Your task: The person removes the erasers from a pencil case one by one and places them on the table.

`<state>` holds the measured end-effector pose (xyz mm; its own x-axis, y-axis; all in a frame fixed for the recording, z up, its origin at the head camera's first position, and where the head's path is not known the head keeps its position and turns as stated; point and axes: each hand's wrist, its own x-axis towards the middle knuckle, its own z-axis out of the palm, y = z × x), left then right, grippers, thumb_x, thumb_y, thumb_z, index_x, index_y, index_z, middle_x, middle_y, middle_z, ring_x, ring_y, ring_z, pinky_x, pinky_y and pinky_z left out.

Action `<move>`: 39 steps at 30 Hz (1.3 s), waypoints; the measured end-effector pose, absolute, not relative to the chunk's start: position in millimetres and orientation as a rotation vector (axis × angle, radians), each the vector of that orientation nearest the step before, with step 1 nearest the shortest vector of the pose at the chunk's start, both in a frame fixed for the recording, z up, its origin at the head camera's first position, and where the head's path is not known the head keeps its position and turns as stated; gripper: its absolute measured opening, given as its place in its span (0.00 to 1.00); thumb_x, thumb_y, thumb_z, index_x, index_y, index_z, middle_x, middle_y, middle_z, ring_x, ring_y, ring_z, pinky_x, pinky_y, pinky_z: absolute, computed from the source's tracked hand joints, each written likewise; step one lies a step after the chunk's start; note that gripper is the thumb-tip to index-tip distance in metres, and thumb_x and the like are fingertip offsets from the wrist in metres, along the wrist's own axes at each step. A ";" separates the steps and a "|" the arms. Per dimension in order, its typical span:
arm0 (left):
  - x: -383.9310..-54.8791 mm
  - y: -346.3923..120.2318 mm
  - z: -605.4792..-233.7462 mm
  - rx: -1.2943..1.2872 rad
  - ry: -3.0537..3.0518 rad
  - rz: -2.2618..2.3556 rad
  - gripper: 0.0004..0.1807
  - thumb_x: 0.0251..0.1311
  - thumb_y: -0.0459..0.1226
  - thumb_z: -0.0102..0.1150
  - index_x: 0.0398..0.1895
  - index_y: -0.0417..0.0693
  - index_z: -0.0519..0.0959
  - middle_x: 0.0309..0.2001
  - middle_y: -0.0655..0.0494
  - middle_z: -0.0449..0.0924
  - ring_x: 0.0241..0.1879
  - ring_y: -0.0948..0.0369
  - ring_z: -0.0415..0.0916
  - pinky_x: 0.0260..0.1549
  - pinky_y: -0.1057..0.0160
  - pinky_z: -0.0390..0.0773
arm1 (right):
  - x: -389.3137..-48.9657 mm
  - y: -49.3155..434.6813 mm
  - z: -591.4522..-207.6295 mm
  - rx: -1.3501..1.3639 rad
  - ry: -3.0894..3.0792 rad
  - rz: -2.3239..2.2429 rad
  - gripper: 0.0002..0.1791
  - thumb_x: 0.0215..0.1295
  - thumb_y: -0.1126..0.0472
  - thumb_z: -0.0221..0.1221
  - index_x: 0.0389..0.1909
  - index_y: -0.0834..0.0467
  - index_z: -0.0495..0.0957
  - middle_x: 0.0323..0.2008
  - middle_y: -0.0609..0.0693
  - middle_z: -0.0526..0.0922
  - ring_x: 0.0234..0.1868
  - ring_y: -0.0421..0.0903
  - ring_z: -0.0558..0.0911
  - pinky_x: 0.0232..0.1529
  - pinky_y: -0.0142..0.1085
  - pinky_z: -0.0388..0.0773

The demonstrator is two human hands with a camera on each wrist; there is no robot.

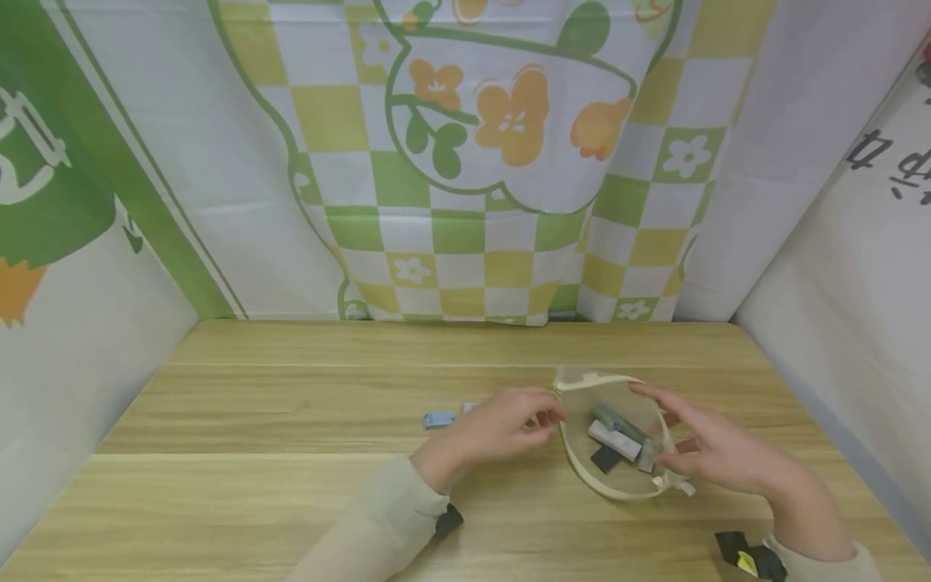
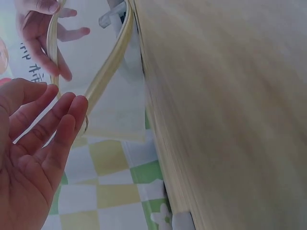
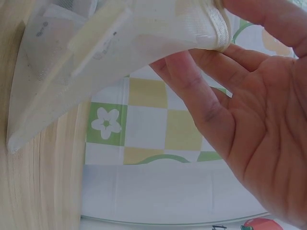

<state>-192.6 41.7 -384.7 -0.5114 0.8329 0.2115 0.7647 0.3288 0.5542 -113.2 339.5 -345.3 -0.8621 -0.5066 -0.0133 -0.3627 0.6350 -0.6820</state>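
Note:
A translucent pouch with a cream zip edge (image 1: 604, 488) stands with its mouth spread wide on the table. Inside it lie a white oblong item (image 1: 614, 440), a dark flat piece (image 1: 605, 458), a greenish item (image 1: 606, 415) and a small grey one (image 1: 647, 457). My left hand (image 1: 502, 420) is at the pouch's left rim, its loosely bent fingertips right at the zip edge (image 2: 108, 69) and the thumb apart. The right hand (image 1: 720, 449) holds the right side of the rim, with the fingers outside the pouch wall (image 3: 120, 52) and the thumb at the edge.
A small light-blue item (image 1: 440, 419) lies on the wooden table (image 1: 254, 485) left of the pouch, with a whitish one (image 1: 469, 406) partly behind my left hand. A checked curtain (image 1: 458, 242) hangs along the back edge, and white cloth (image 1: 844, 267) hangs on the right.

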 end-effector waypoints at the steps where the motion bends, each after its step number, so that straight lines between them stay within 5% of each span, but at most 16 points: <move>1: -192.4 42.9 -384.9 1.495 2.466 0.932 0.13 0.66 0.32 0.57 0.52 0.42 0.81 0.46 0.54 0.83 0.44 0.67 0.79 0.45 0.80 0.76 | -113.5 339.5 -345.5 -0.718 2.650 -1.041 0.49 0.60 0.64 0.67 0.78 0.54 0.51 0.70 0.66 0.64 0.57 0.45 0.77 0.44 0.34 0.84; 10: -190.1 53.8 -382.0 1.549 2.472 0.890 0.13 0.66 0.33 0.58 0.52 0.43 0.82 0.47 0.55 0.83 0.43 0.68 0.78 0.45 0.80 0.75 | -115.8 339.2 -346.0 -0.717 2.618 -1.069 0.50 0.59 0.65 0.66 0.78 0.54 0.49 0.65 0.68 0.68 0.55 0.49 0.78 0.43 0.33 0.84; 24: -192.7 78.5 -382.8 1.673 2.432 0.818 0.12 0.65 0.33 0.58 0.50 0.45 0.82 0.44 0.56 0.84 0.40 0.70 0.77 0.41 0.83 0.72 | -113.1 342.4 -344.9 -0.695 2.676 -1.013 0.50 0.59 0.62 0.68 0.78 0.50 0.51 0.72 0.63 0.62 0.57 0.44 0.76 0.43 0.33 0.84; 39: -194.0 94.3 -379.3 1.632 2.460 0.639 0.14 0.66 0.37 0.59 0.53 0.50 0.81 0.51 0.60 0.82 0.48 0.69 0.78 0.49 0.79 0.73 | -114.4 342.6 -345.9 -0.671 2.647 -1.016 0.49 0.60 0.60 0.67 0.78 0.51 0.50 0.66 0.66 0.68 0.55 0.46 0.79 0.42 0.33 0.84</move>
